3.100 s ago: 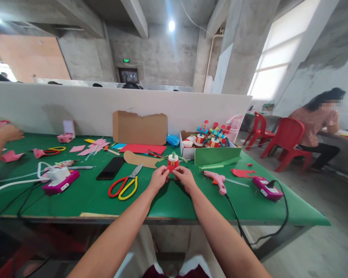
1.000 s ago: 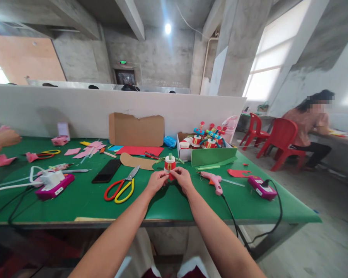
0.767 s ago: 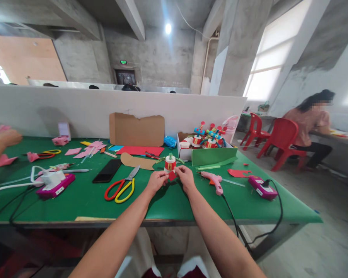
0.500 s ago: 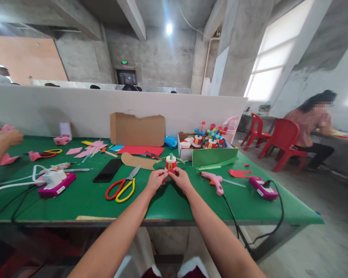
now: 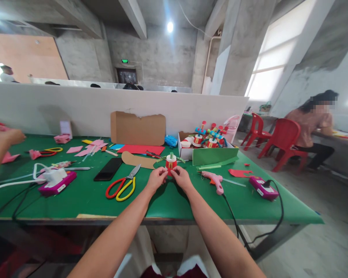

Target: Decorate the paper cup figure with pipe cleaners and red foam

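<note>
Head view: at the centre of the frame we see a small red-and-white figure (image 5: 171,162) with crinkled green arms. The left hand (image 5: 158,178), fingertips pinched together, holds its lower left edge; the right hand (image 5: 181,177) pinches the lower right. We find scissors (image 5: 123,186) left of centre, a pink glue gun (image 5: 215,179) and a box (image 5: 185,153) of similar figures (image 5: 212,136) to the right.

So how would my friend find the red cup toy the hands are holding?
On the long green table, look between the big scissors and the pink glue gun. There, in the grip of the left hand and right hand, is the red cup toy. Unlike the blue-topped toys in the box, it has just a green curl on top.
</note>
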Motion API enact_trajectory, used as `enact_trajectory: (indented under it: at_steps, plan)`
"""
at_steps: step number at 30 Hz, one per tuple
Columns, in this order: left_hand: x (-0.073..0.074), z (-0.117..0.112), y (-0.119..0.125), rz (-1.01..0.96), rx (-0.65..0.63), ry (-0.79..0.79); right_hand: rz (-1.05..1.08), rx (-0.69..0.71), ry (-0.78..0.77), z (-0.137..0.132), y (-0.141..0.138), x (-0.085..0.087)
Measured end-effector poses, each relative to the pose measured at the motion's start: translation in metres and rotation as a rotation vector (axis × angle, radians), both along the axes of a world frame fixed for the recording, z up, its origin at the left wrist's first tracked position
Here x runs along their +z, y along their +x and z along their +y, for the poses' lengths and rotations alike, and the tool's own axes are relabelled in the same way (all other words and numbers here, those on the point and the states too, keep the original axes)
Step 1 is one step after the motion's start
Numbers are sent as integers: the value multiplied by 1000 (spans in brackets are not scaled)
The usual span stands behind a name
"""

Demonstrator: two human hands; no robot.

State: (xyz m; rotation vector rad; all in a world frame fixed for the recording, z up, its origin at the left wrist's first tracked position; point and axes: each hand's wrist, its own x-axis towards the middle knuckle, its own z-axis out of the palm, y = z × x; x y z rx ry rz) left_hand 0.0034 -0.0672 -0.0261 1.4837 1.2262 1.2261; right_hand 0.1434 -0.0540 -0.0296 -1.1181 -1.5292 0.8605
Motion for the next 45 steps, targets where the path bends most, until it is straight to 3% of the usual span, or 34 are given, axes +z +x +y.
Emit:
enact_trajectory:
  at_steps: [7,12,22,29,33,36,45]
  plan:
    - [0,-1,-1,-10,18,2,186,18,-108,-3,-2,5]
    - [-1,0,-1,-19,-8,17,88,100,-84,-1,-1,-1]
    - [2,-2,-1,44,-24,-6,10,-22,-26,1,3,0]
    - [0,1,-1,-28,14,-33,152,-151,-84,-1,5,8]
    - [-1,2,-1,-82,19,-40,256,-64,-150,-3,1,7]
    - [-1,2,-1,-89,-3,-35,172,33,-120,-3,-1,4]
    - [0,0,0,-99,2,-18,-99,72,-39,2,2,-3]
